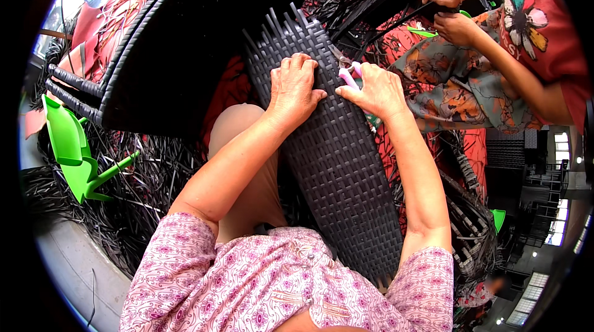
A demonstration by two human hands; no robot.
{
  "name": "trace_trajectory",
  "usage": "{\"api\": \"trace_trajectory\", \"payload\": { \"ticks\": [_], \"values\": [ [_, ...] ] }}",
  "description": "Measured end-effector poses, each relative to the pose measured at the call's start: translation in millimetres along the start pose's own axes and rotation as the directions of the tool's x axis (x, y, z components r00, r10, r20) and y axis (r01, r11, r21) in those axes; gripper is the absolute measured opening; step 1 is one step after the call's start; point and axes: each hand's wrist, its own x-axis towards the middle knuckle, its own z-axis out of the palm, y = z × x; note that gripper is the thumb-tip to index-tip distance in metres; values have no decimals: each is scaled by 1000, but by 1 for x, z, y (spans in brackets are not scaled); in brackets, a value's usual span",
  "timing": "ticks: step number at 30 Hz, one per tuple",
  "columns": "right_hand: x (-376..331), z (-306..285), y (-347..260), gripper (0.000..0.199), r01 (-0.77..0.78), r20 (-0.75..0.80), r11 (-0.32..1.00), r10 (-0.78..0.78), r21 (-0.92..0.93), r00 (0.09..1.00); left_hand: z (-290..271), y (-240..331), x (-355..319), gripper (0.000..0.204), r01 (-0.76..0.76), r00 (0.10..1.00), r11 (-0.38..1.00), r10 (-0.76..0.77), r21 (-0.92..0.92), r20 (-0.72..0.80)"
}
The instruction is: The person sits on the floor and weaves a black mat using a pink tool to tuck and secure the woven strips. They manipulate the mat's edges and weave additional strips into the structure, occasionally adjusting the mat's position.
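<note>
A long panel of woven black plastic strips slants across my lap, with loose strip ends sticking up along its far edge. My left hand presses on its upper part, fingers bent against the weave and thumb toward the right edge. At that edge my right hand is closed round pink-handled scissors. Their metal blades point away from me, beside the panel's upper right edge. My right thumb lies on the weave. What the blades touch is too small to tell.
At right sits a co-worker in a red top, whose hands hold black strips. A large black frame with a wrapped rim stands at upper left. A green plastic stool-like piece lies among black strips at left.
</note>
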Motion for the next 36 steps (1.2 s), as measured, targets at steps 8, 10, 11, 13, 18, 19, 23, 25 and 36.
{"api": "trace_trajectory", "payload": {
  "ticks": [8, 10, 11, 13, 18, 19, 23, 25, 36],
  "values": [
    [-1, 8, -1, 58, 9, -32, 997, -7, 74, 999, 0, 1, 1, 64, 6, 1000, 1000, -6, 10, -3],
    [-1, 8, -2, 56, 5, -40, 997, -2, 78, 999, 1, 0, 1, 65, 1, 1000, 1000, -1, 7, -4],
    [-1, 5, -5, 56, -6, -34, 997, 8, 73, 999, 2, 0, 1, 65, -1, 1000, 1000, 1, 8, -10],
    [-2, 6, -8, 56, -28, -27, 997, 30, 69, 999, 2, -2, 1, 65, -5, 1000, 1000, 5, 10, -21],
    [-8, 16, -5, 60, -166, -30, 948, 181, 271, 983, -1, -3, 1, 64, 10, 1000, 1000, -10, -17, 1],
    [-8, 21, -2, 60, -211, -26, 917, 234, 338, 972, -1, -4, 1, 64, 8, 1000, 1000, -8, -22, 2],
    [-3, 18, -2, 62, -270, 13, 882, 287, 386, 958, -2, -2, 1, 64, 2, 1000, 1000, -2, -20, -4],
    [4, 17, -2, 71, -228, 10, 882, 246, 412, 969, -2, -3, 0, 64, 0, 1000, 1000, 0, -23, -12],
    [47, 15, -4, 88, -119, -24, 985, 123, 124, 992, -1, -2, 1, 63, -35, 999, 999, 35, -24, -3]
  ]
}}
